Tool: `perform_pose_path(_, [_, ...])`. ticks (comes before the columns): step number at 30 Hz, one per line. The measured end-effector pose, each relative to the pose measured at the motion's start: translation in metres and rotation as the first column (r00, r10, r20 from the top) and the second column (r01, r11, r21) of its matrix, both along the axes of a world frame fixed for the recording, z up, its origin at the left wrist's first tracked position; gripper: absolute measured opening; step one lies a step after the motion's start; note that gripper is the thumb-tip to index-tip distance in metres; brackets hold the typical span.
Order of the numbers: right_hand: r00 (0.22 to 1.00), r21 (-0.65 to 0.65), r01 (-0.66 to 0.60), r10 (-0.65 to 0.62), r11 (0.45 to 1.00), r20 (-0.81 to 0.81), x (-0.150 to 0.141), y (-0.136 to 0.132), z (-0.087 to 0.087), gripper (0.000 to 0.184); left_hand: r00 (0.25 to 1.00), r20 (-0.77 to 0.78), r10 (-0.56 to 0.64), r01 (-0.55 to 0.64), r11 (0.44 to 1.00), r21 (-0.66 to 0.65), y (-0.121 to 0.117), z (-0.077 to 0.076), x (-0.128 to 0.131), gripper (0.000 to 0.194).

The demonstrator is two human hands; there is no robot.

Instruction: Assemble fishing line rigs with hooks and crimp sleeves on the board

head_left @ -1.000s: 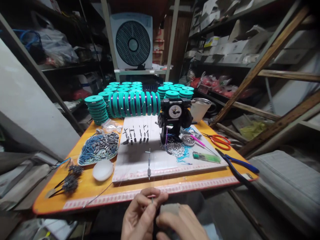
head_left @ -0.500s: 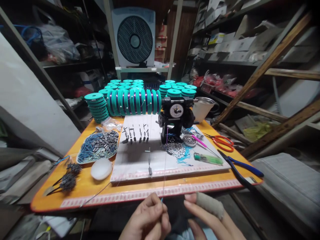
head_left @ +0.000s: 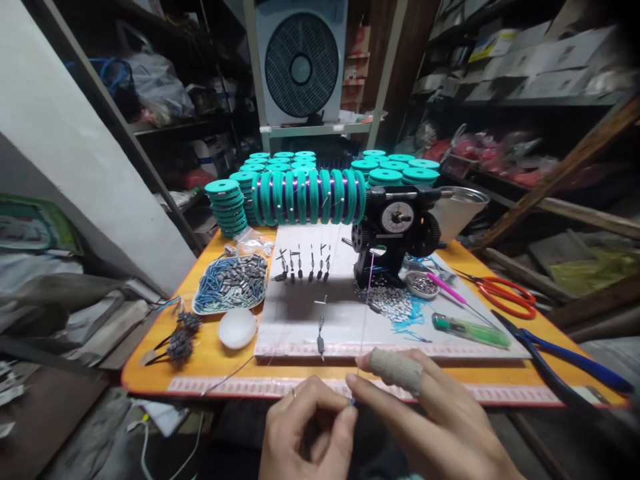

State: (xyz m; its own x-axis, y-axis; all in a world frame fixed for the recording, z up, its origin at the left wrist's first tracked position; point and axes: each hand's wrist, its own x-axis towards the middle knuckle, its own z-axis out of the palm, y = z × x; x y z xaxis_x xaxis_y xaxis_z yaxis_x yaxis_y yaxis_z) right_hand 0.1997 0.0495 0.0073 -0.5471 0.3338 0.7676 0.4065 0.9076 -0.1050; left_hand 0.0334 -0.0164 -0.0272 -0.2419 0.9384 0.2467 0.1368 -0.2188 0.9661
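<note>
– Please, what do the hands hold?
– The left hand (head_left: 310, 427) has its thumb and first finger closed on a small blue piece (head_left: 352, 401), in front of the near edge of the orange wooden surface (head_left: 140, 373). A thin pale thread (head_left: 367, 320) comes down to this place.
– And the right hand (head_left: 430, 400)?
– It is just beside, with long fingers stretched toward the thread. One finger wears a grey-beige cloth wrapping (head_left: 397, 370). I cannot tell whether these fingers pinch the thread, because the thumb is hidden.
– Which containers do you see?
– On the left is a shallow tray with a pale rim (head_left: 195, 305). It is full of blue tubes and grey metal weights, mixed together. A round white piece (head_left: 237, 328), like a small bowl, is near it; I cannot say whether it is a container.
– What is behind the tray?
– A clear plastic bag (head_left: 253, 240), with contents too small to tell.
– And on the right?
– A small round dish (head_left: 409, 287) with little silver metal parts stands beside the black winding machine (head_left: 380, 260). Behind the machine is a pale bucket (head_left: 457, 213); its inside I cannot see well.
– Is something loose on the white board (head_left: 295, 333)?
– Yes, a heap of small silver beads (head_left: 387, 300), close to the dish, with bright blue strands (head_left: 410, 320) next to it.
</note>
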Motion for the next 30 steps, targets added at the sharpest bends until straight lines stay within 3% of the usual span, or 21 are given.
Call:
perform_pose_path(5, [0.99, -0.065, -0.136, 0.139, 0.989, 0.031, -0.002, 0.007, 0.012, 0.024, 0.997, -0.067, -0.022, 0.022, 1.0, 0.002, 0.003, 0.007, -0.006, 0.018])
perform_pose_path(8, [0.975, -0.264, -0.216, 0.22, 0.94, -0.012, -0.013, 0.009, 0.02, 0.021, 0.981, -0.195, -0.003, 0.022, 0.995, 0.095, 0.005, 0.011, -0.008, 0.016])
perform_pose_path(11, [0.984, -0.431, -0.159, 0.179, 0.888, 0.006, -0.026, 0.009, 0.025, 0.024, 0.922, -0.366, 0.129, -0.02, 0.958, 0.286, 0.008, 0.013, -0.012, 0.017])
perform_pose_path(14, [0.995, -0.447, -0.036, 0.074, 0.894, 0.068, -0.034, 0.009, 0.026, 0.025, 0.811, -0.528, 0.25, 0.043, 0.876, 0.48, 0.012, 0.013, -0.016, 0.028])
perform_pose_path(16, [0.996, -0.429, 0.005, 0.036, 0.903, 0.087, -0.037, 0.008, 0.024, 0.026, 0.774, -0.598, 0.209, 0.163, 0.847, 0.506, 0.012, 0.013, -0.016, 0.038])
perform_pose_path(17, [0.996, -0.411, 0.02, 0.017, 0.912, 0.085, -0.037, 0.006, 0.023, 0.026, 0.791, -0.589, 0.168, 0.185, 0.85, 0.492, 0.012, 0.013, -0.015, 0.039])
perform_pose_path(19, [0.999, -0.333, 0.053, -0.046, 0.941, 0.029, -0.033, 0.002, 0.018, 0.028, 0.899, -0.432, 0.078, 0.113, 0.91, 0.398, 0.01, 0.013, -0.01, 0.028])
perform_pose_path(21, [0.99, -0.256, 0.116, -0.132, 0.96, -0.047, -0.027, -0.006, 0.013, 0.03, 0.997, -0.073, 0.001, 0.012, 0.983, 0.181, 0.007, 0.012, -0.003, 0.014])
perform_pose_path(22, [0.984, -0.242, 0.145, -0.166, 0.959, -0.067, -0.024, -0.01, 0.011, 0.029, 0.991, 0.134, -0.021, 0.013, 0.998, 0.061, 0.006, 0.012, 0.001, 0.015])
perform_pose_path(24, [0.972, -0.259, 0.191, -0.219, 0.947, -0.081, -0.017, -0.018, 0.006, 0.02, 0.878, 0.475, -0.066, 0.12, 0.989, -0.085, 0.005, 0.011, 0.008, 0.023])
perform_pose_path(26, [0.948, -0.284, 0.243, -0.289, 0.928, -0.132, -0.012, -0.025, 0.001, 0.012, 0.73, 0.682, -0.042, 0.193, 0.97, -0.147, 0.005, 0.012, 0.014, 0.031])
perform_pose_path(28, [0.931, -0.348, 0.254, -0.326, 0.902, -0.165, -0.011, -0.03, -0.004, 0.011, 0.625, 0.781, 0.025, 0.208, 0.958, -0.198, 0.004, 0.013, 0.018, 0.035])
perform_pose_path(30, [0.952, -0.485, 0.183, -0.276, 0.855, -0.129, -0.013, -0.032, -0.009, 0.015, 0.567, 0.82, 0.073, 0.187, 0.959, -0.215, 0.004, 0.014, 0.02, 0.034])
